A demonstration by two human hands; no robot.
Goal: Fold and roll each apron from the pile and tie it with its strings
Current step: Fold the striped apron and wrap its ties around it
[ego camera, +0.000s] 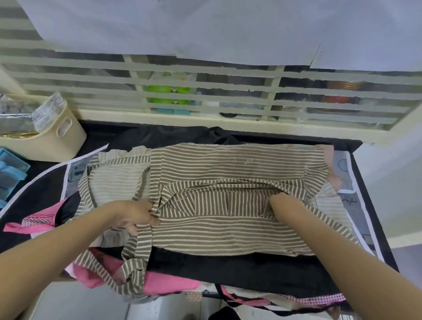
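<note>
Left hand [136, 213] pinches striped apron [229, 165] fold; right hand [279, 203] tucked under it, grip unseen.

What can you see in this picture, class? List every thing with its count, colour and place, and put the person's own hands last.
striped apron: one, brown and cream, spread on top of the pile at the middle of the table
apron strings: striped, trailing off the near left edge
pink apron: at least one, pink, under the striped one at the left and near edge
black apron: one, black, under the striped one near the front edge
table: one, black, under the pile
cream basket: one, cream, far left
blue tray: one, light blue, left edge
slatted window: one, cream, behind the table
left hand: grips a fold of the striped apron
right hand: fingers tucked under a fold, hidden
</note>
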